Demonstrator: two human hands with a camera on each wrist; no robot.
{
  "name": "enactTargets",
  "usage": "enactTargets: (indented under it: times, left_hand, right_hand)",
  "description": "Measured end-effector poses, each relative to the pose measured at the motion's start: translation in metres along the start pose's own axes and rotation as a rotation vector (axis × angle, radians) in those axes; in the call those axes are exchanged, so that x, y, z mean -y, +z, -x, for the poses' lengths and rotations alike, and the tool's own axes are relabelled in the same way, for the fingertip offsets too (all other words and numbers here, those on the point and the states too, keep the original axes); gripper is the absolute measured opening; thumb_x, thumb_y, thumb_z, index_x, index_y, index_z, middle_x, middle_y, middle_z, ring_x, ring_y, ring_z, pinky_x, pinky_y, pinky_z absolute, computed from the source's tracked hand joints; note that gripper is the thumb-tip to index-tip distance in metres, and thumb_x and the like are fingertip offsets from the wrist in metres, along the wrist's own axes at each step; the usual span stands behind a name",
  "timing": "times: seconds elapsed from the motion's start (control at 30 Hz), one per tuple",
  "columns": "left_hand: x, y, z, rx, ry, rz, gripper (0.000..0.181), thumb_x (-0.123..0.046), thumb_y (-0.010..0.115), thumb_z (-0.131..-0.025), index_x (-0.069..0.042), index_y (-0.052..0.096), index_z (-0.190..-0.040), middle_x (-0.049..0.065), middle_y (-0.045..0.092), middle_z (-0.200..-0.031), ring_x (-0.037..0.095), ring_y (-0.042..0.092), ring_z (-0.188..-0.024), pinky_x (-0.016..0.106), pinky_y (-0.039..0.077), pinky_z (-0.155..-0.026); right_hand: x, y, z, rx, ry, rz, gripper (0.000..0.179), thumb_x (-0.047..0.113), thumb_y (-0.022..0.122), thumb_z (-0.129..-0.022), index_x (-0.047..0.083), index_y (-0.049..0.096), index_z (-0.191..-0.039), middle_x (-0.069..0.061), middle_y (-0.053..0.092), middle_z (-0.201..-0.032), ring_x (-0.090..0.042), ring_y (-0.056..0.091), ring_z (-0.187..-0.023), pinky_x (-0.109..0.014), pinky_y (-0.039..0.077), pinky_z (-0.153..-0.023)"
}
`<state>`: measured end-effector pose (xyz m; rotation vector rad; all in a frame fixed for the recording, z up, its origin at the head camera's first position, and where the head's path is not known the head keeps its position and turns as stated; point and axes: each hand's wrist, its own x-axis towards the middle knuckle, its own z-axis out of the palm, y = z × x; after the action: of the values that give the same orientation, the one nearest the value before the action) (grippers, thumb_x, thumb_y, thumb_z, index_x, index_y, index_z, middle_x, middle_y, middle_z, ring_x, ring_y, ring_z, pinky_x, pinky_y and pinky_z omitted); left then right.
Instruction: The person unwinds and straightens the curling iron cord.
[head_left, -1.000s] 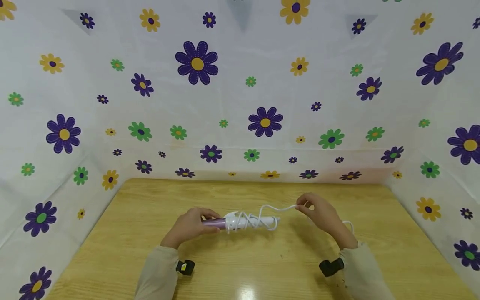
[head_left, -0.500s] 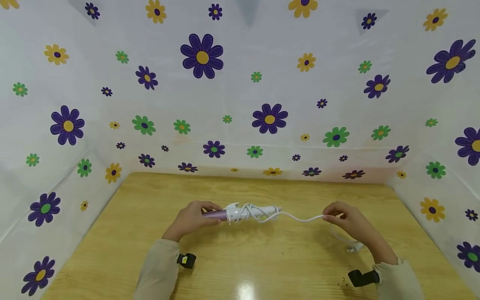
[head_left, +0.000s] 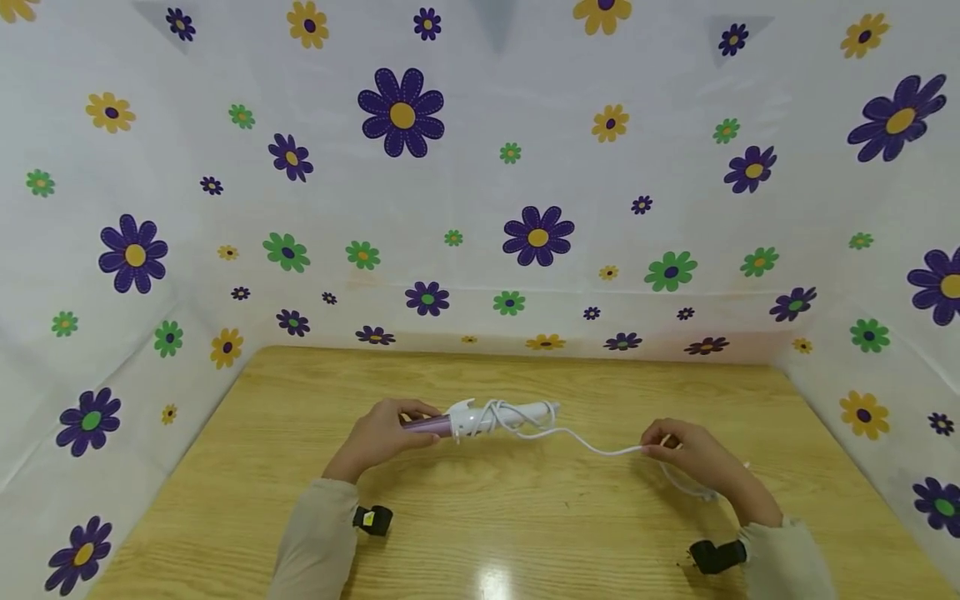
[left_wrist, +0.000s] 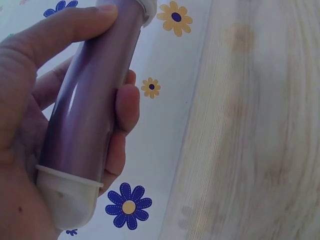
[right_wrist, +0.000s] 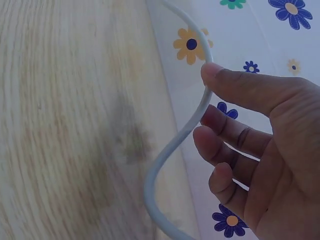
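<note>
- Nearest, two pale sleeves [head_left: 315, 533] came in from the lower edge, a black wrist device [head_left: 717, 557] at the right cuff and its twin at the left.
- The left hand [head_left: 381, 437] held the wand [head_left: 467, 419] by its purple handle [left_wrist: 90, 100], the grip curled round it, white end cap by the palm.
- The right hand [head_left: 693, 454] pinched the white cord [head_left: 611, 452] at the thumb tip, the lower fingers loosely bent.
- The wand's long axis ran crosswise from the left hand, free end pointing rightward and slightly away from the person; the left hand was far nearer to it, the right well apart.
- From loops crossing round the white barrel, the cord sagged rightward and nearer to the person, into the right grip; those crossed turns stood in the way, covering parts of the barrel.
- Under the right wrist, a pale lump on the wooden counter [head_left: 525, 517] was probably the plug, partly hidden.
- Farthest, a flowered white sheet [head_left: 465, 183] rose behind the counter.
</note>
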<state>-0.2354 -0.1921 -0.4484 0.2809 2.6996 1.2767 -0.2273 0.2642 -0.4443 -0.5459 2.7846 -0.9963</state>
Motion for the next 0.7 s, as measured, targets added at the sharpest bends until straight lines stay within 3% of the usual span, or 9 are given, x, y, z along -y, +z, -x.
enactTargets:
  times: [0.37, 0.7]
  left_hand:
    - [-0.0025, 0.0031, 0.0051, 0.042, 0.02, 0.013, 0.034, -0.035, 0.08, -0.077, -0.024, 0.072, -0.109, 0.003, 0.069, -0.106, 0.017, 0.06, -0.088, 0.03, 0.048, -0.072]
    - [-0.0002, -0.0022, 0.0014, 0.04, 0.042, 0.024, 0.036, -0.037, 0.08, -0.077, -0.024, 0.072, -0.109, 0.003, 0.069, -0.105, 0.017, 0.06, -0.087, 0.03, 0.048, -0.071]
  right_hand:
    - [-0.0104, 0.0107, 0.0022, 0.009, 0.13, -0.045, 0.015, 0.018, 0.059, -0.096, 0.005, 0.064, -0.1, -0.009, 0.063, -0.097, -0.011, 0.056, -0.072, -0.023, 0.047, -0.062]
    - [-0.0006, 0.008, -0.0052, 0.006, 0.1, -0.097, 0.017, 0.017, 0.059, -0.096, 0.003, 0.063, -0.105, -0.013, 0.064, -0.104, -0.015, 0.061, -0.08, -0.024, 0.048, -0.063]
